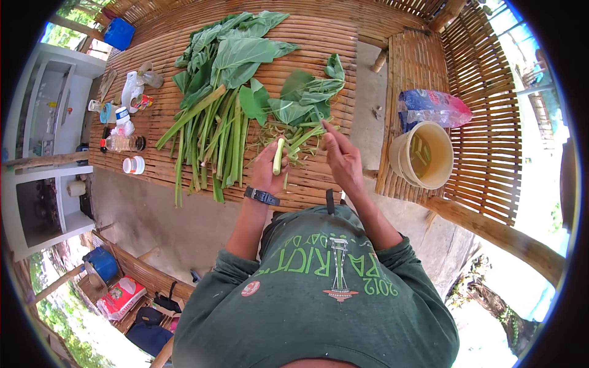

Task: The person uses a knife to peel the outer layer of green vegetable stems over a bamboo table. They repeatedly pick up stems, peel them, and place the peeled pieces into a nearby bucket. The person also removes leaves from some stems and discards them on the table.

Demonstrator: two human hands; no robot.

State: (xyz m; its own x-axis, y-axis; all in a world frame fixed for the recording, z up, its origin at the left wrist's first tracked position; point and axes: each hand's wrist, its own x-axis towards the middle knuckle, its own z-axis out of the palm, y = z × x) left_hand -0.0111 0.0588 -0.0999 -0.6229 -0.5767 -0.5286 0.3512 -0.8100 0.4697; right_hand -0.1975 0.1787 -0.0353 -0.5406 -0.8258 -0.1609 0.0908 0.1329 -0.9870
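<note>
My left hand (264, 172), with a dark watch on the wrist, is closed around a short, pale green peeled stalk (279, 156) that stands up from the fingers. To its right, my right hand (344, 161) is closed with its index finger stretched forward along what looks like a small knife (321, 116); the handle is hidden in the palm. Thin peelings (270, 132) are strewn on the bamboo table (331, 46) just beyond both hands. Left of them lies a heap of long green stalks (229, 147) with large leaves (242, 61). A smaller leafy bunch (304, 101) lies ahead of my right hand.
On the bench at right stands a cream bucket (402, 161) holding cut stalk pieces in liquid, beside a blue and pink plastic bag (432, 109). Bottles (123, 143) and a white-lidded jar (133, 165) stand at the table's left end. A bamboo rail (491, 230) runs at right.
</note>
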